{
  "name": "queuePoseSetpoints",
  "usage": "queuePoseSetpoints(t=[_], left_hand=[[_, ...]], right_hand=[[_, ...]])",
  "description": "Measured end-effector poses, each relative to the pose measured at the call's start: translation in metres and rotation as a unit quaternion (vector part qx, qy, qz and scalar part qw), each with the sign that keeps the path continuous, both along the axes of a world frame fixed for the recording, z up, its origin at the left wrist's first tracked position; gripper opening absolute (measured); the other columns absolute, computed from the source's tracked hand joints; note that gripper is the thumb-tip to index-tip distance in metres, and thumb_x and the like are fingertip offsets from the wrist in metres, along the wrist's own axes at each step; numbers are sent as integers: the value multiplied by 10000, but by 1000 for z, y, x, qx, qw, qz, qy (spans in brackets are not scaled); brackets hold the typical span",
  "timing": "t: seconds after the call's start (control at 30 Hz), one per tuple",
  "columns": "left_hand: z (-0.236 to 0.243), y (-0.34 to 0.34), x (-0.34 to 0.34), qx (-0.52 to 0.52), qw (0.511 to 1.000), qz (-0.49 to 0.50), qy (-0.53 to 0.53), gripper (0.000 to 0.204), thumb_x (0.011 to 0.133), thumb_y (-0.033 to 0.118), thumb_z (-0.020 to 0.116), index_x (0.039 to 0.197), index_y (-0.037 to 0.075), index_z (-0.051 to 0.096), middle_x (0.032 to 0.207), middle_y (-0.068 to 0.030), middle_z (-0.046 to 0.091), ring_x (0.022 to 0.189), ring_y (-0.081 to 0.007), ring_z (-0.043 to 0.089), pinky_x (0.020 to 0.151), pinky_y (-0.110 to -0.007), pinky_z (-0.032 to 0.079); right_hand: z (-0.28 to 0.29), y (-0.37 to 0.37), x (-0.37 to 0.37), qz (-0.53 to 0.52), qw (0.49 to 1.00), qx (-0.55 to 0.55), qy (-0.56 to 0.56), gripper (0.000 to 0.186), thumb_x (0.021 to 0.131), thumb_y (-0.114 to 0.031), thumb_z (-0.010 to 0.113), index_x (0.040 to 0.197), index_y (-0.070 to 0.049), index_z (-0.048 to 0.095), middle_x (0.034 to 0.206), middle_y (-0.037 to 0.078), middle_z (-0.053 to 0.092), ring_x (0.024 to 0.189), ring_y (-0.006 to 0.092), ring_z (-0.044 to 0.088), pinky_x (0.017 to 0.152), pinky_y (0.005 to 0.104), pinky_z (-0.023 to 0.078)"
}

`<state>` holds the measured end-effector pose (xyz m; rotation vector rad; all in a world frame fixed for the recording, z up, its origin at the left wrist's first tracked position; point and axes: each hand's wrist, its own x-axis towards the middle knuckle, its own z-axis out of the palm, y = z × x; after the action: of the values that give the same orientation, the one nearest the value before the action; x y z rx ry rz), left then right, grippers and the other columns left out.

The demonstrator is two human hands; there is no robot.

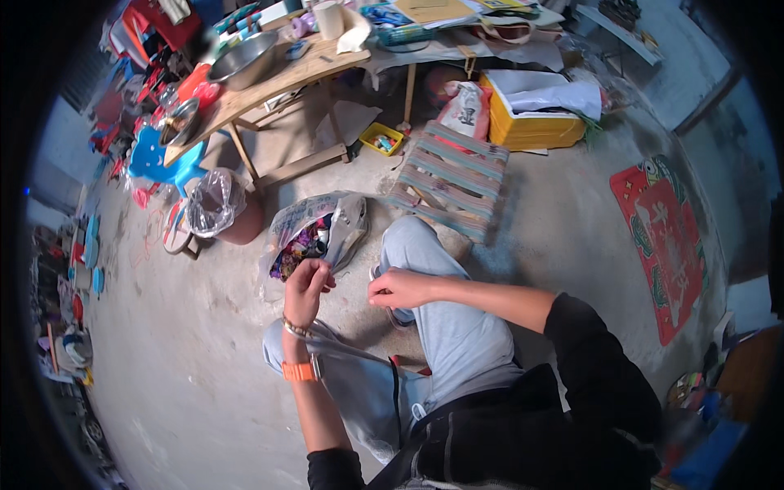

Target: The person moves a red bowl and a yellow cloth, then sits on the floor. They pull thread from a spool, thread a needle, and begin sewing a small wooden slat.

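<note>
My left hand (307,287) is raised just in front of a clear plastic bag (353,214) that lies open on the floor. Its fingers are curled together; whatever they may hold is too small to tell. Inside the bag is a heap of small purple, red and dark pieces (310,245), partly hidden by that hand. To the right, over my bent knee, my right hand (398,288) has its fingers drawn in as well, and their tips are hard to see. The two hands are a short gap apart. An orange watch band (300,371) circles my left wrist.
A lined waste bin (242,226) stands left of the bag, beside a blue plastic stool (151,159). Ahead are a wooden table (298,77), a small yellow basket (380,140), a low striped slatted seat (452,177) and a yellow box (531,129). A red mat (665,245) lies right.
</note>
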<state>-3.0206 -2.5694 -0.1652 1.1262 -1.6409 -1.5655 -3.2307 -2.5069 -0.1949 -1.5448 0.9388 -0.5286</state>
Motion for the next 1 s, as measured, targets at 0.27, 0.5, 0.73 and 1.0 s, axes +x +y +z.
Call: queuePoseSetpoints(t=[0.27, 0.5, 0.73, 1.0], left_hand=[[4, 20, -24, -10, 989, -115, -89, 157, 870, 130, 504, 931, -13, 528, 726, -13, 544, 688, -83, 541, 625, -215, 434], [9, -33, -17, -141, 950, -174, -218, 168, 802, 110, 554, 931, 3, 557, 775, -92, 601, 719, -159, 581, 649, -275, 456], [-16, -112, -16, -217, 952, -146, -157, 211, 813, 177, 546, 921, -3, 545, 755, -168, 595, 685, -269, 587, 616, -325, 454], [-15, -137, 34, -160, 915, 0, -370, 235, 759, 189, 593, 937, 38, 567, 741, -153, 600, 704, -314, 583, 627, -374, 453]], right_hand=[[3, 38, -42, -136, 973, -187, -21, 140, 802, -126, 537, 795, 8, 579, 612, 112, 575, 524, 170, 538, 516, 303, 416], [10, 19, -29, -166, 985, -11, -43, 130, 825, -112, 532, 845, 0, 597, 606, 29, 567, 505, 71, 504, 472, 234, 409], [19, -120, -39, -273, 958, -52, -66, 186, 816, -74, 558, 965, 36, 578, 731, 26, 586, 569, 67, 515, 541, 207, 438], [57, -376, -65, -307, 756, -553, 171, 189, 761, -26, 485, 914, 22, 584, 859, 181, 565, 804, 307, 555, 717, 352, 443]])
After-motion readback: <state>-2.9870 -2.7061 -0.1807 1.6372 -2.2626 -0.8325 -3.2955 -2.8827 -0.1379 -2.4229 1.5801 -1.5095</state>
